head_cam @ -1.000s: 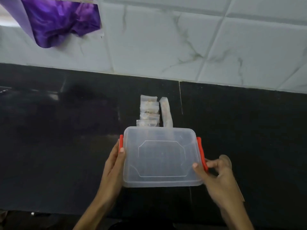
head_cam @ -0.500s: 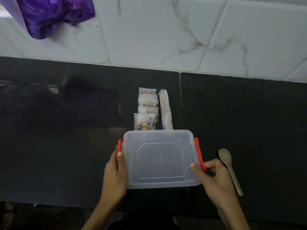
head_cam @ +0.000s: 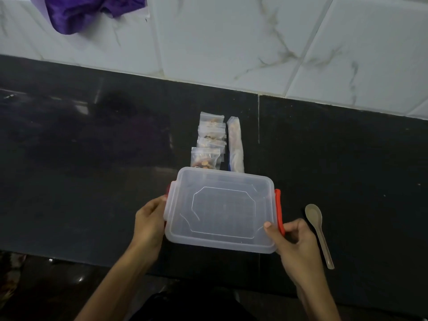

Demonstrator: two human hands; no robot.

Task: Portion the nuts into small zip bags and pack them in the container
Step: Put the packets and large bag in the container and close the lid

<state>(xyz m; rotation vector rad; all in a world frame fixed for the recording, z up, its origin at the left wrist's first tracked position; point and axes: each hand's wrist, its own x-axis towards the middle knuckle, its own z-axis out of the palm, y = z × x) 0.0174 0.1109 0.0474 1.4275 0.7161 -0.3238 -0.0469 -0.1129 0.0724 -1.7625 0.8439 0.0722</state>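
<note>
gripping container ends, hands near counter edge.

Worktop: black and glossy, before you.
Zip bags: overlapping row.
Rolled bag: just beside them.
Spoon: right.

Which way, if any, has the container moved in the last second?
Yes. The container came toward the person: its far edge hid the nearest zip bag a second ago, and that bag now shows almost whole.
</note>
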